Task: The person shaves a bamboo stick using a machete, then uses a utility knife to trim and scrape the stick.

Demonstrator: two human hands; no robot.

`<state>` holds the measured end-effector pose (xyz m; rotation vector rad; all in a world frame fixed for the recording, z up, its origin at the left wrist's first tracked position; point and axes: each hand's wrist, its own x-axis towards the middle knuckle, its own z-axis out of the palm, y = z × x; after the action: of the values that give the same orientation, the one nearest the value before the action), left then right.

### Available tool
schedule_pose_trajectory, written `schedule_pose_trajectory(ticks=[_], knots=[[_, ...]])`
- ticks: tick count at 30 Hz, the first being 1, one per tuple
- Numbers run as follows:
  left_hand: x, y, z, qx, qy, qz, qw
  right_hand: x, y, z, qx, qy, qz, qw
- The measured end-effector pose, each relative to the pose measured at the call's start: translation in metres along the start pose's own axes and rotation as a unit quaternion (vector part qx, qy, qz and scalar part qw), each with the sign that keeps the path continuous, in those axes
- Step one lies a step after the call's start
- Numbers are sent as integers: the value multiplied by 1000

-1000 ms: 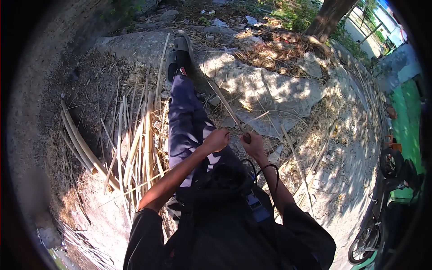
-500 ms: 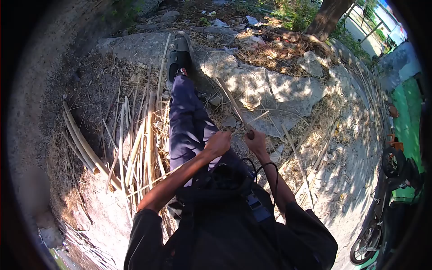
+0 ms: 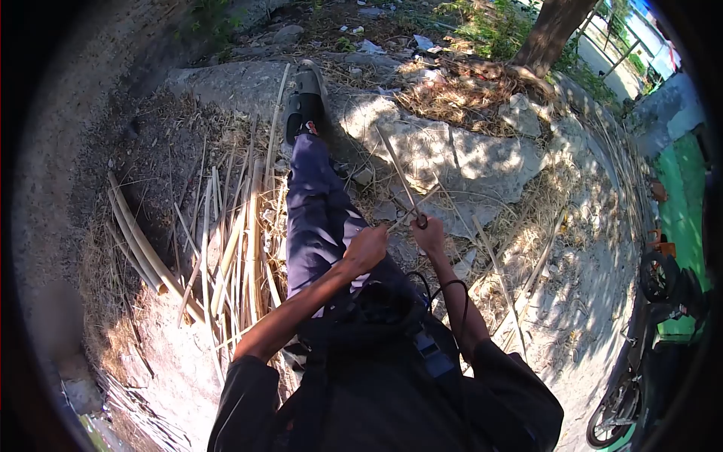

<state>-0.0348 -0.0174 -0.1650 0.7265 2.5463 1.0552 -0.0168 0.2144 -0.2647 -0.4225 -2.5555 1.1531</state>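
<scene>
My left hand (image 3: 367,248) is closed around a thin pale strip (image 3: 428,197), which looks like split bamboo. Its free end slants up and to the right past my fingers. A long-bladed knife (image 3: 397,163) is gripped in my right hand (image 3: 428,234), its blade pointing up and slightly left. Blade and strip cross just above my hands; whether they touch I cannot tell. My left forearm hides part of the strip's other end. Both hands are close together above my lap, beside my outstretched leg (image 3: 312,211).
Pale bamboo strips (image 3: 252,241) lie in a pile left of my leg, with thicker curved lengths (image 3: 135,230) farther left. Ahead is a large rock slab (image 3: 459,154), near a tree trunk (image 3: 552,34). A motorcycle (image 3: 621,407) stands at right. A black cord (image 3: 461,290) loops by my right forearm.
The knife has shifted slightly right and its blade stands a little more upright. The strip's free end reaches less far right. Both hands keep their grip; the view has shifted slightly.
</scene>
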Motion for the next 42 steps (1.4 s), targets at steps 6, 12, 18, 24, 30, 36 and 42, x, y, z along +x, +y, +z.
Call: schedule_pose_trajectory(ticks=[6, 12, 18, 24, 30, 36, 42], knots=[[3, -5, -11, -28, -24, 19, 999, 4, -8, -7, 64, -4, -24, 998], [-1, -6, -13, -30, -10, 7, 999, 20, 4, -17, 42, -38, 3, 998], [-4, -8, -7, -45, -40, -20, 998, 5, 21, -2, -46, -32, -103, 993], [-31, -26, -38, -22, -19, -57, 998, 53, 83, -20, -47, 41, 142, 988], [-39, -58, -60, -79, -2, -83, 993, 29, 92, -52, 65, 55, 234, 969], [-41, -11, -103, -224, -33, -50, 973, 43, -21, -87, 329, -2, 234, 915], [-47, 11, -128, -343, -18, -32, 939, 88, -143, -97, 435, -35, 86, 895]])
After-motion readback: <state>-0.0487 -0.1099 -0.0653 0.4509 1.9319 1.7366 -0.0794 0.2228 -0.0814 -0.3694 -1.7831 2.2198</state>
